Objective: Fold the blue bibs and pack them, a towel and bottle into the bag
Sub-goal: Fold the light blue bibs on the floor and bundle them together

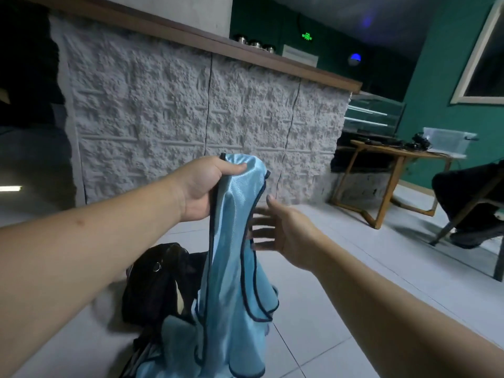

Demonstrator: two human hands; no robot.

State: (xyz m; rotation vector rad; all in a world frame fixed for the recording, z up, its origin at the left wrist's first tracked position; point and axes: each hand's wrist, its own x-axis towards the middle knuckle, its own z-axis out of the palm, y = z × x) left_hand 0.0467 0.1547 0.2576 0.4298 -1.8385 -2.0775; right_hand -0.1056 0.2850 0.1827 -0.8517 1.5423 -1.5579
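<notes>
Overhead, a green sign [307,36], seemingly illegible, glows; left hand [203,186] grips bib [234,241].

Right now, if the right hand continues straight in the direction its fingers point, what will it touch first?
Most likely the hanging light blue mesh bib with dark trim, which the left hand holds up by its top. The open right hand points its fingers leftward at the cloth, seemingly almost touching, though depth is uncertain.

The left hand [203,186] holds a bib [231,255] up by its top. The right hand [281,230] is just right of it. Below, left of the bib, a bag [158,282] sits on the floor [341,309]. A counter [191,118] stands behind, with a table [395,165] to its right.
</notes>
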